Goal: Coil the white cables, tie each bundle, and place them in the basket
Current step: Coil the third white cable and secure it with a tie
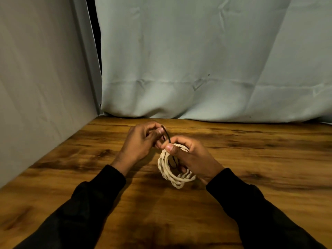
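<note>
The white cable (173,168) was wound into a coil of several loops and was held upright above the wooden desk (251,159), near the middle of the desk's width and closer to its far edge than to its near edge. The right hand (190,157) gripped the coil at its upper right side, with the thumb pressed on top of the loops and the remaining fingers curled through the coil's opening. The lower loops hung free below that hand. A thin black tie (167,136) ran from the top of the coil up to the left hand (142,141), which pinched its upper end between thumb and forefinger; its other fingers were curled. A further stretch of the black tie was visible inside the coil's opening. The two hands were just beside each other, fingertips nearly touching. Both forearms wore dark sleeves (100,198). A pale cloth backdrop (197,60) hung behind the desk's far edge, and a grey panel (39,78) stood along its left edge.
</note>
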